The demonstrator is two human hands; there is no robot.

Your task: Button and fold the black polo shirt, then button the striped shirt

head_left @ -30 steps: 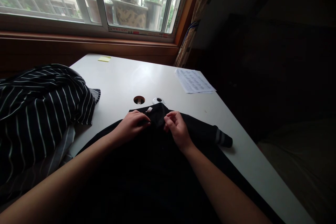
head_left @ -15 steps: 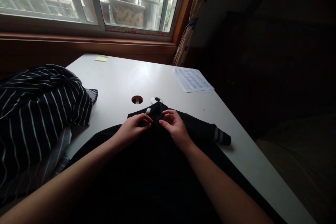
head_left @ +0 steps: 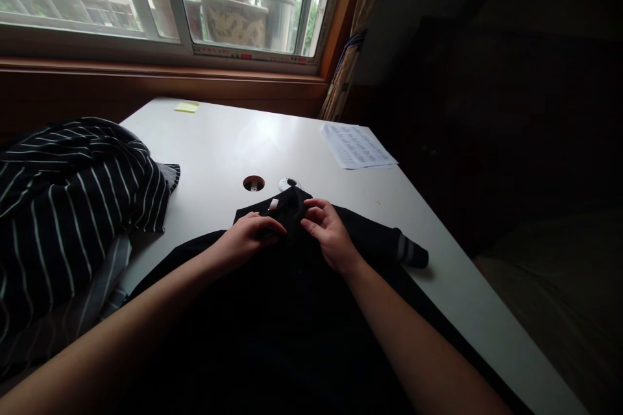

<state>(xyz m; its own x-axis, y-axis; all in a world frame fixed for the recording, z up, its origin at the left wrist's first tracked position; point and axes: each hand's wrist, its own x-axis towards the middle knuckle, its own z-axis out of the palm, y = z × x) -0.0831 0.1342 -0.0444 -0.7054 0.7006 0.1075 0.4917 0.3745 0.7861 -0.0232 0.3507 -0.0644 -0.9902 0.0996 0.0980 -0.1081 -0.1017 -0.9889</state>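
A black shirt [head_left: 287,311] lies spread over the table, its collar end away from me. Near the neck shows a small white label [head_left: 274,205]. My left hand [head_left: 250,233] is closed on the cloth left of the neck opening, fingers bent over and partly hiding their grip. On the other side, my right hand [head_left: 328,233] pinches the collar edge between thumb and fingers. Toward the right, a sleeve [head_left: 409,250] with grey bands at its end lies on the tabletop. The dark cloth hides most folds.
A black-and-white striped garment [head_left: 82,207] is heaped on the left of the white table [head_left: 214,149]. Printed papers [head_left: 357,146] lie at the far right, a yellow sticky note [head_left: 187,106] at the back. Two cable holes [head_left: 254,183] sit beyond the collar. A window is behind.
My right hand has shifted slightly right, and the gap between my hands at the collar is a little wider. The collar cloth between them is more spread.
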